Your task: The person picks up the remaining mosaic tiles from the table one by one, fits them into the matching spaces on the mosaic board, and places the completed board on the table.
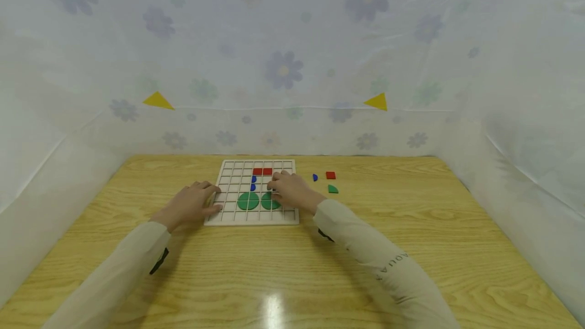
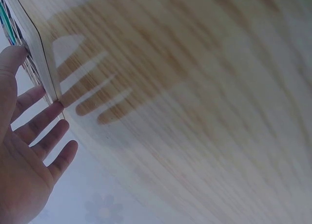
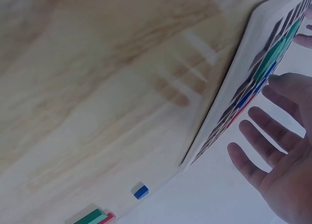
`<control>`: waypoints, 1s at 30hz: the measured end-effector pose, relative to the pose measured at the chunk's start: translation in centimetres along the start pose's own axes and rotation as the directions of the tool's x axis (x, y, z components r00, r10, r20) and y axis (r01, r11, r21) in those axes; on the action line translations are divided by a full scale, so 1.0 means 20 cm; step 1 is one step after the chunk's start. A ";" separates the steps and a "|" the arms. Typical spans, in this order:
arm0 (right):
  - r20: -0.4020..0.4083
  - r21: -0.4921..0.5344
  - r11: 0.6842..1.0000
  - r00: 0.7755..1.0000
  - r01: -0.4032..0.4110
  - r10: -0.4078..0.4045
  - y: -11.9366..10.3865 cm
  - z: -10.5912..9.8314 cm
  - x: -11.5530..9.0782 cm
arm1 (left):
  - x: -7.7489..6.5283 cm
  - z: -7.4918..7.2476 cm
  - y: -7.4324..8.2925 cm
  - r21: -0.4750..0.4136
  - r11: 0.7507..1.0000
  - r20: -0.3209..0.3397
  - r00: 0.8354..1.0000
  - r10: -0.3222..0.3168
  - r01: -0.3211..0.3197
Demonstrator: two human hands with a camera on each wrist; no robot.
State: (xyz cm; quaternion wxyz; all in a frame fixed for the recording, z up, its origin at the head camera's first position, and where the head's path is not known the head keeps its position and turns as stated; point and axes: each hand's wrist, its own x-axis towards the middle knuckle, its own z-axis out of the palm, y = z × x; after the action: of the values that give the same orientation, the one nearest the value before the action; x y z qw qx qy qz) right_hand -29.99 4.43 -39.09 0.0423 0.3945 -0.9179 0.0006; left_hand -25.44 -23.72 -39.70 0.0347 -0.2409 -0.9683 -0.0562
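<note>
A pale square grid board (image 1: 228, 221) lies on the table with flat coloured pieces on it. My left hand (image 1: 192, 203) rests at its left edge, thumb and fingertips touching the rim, fingers fairly straight. Over the right half is my right hand (image 1: 294, 191), its thumb and index finger pinching a small blue piece (image 3: 263, 82), mostly hidden by the fingers. Left of that hand are two blue half-round pieces (image 1: 253, 187) in one column. Two red squares (image 1: 262, 171) lie above them. Below are two green rounds (image 1: 248, 201), the right one partly covered by my right hand.
Right of the board, loose on the wooden table (image 1: 274, 268), lie a small blue piece (image 1: 315, 177), a red square (image 1: 331, 175) and a green quarter-round piece (image 1: 333, 189). Flower-patterned white sheeting (image 1: 283, 116) with two yellow triangles (image 1: 377, 101) encloses the table's back and sides.
</note>
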 end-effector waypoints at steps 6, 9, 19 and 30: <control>-0.020 0.011 1.000 1.000 -0.001 0.001 0.02 -0.01 -0.03 | 0.00 -0.01 0.01 -0.004 1.000 0.002 1.000 0.000 0.000; -0.021 0.036 0.999 1.000 -0.017 0.018 0.05 -0.01 -0.05 | 0.00 -0.01 0.00 -0.002 1.000 0.004 1.000 0.000 0.000; -0.040 0.035 0.996 0.996 -0.083 0.084 0.15 0.00 -0.15 | -0.01 0.00 0.01 -0.006 1.000 -0.012 1.000 0.009 -0.009; -0.087 0.081 0.988 0.987 -0.128 0.135 0.27 -0.01 -0.29 | -0.01 0.00 0.00 -0.021 1.000 -0.008 1.000 0.002 -0.002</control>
State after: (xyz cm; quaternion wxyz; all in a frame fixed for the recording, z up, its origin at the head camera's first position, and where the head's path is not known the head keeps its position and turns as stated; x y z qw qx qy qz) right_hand -29.88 12.25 -39.21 0.0699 0.3338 -0.9384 0.0561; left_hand -25.21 -23.77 -39.63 0.0361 -0.2421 -0.9672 -0.0672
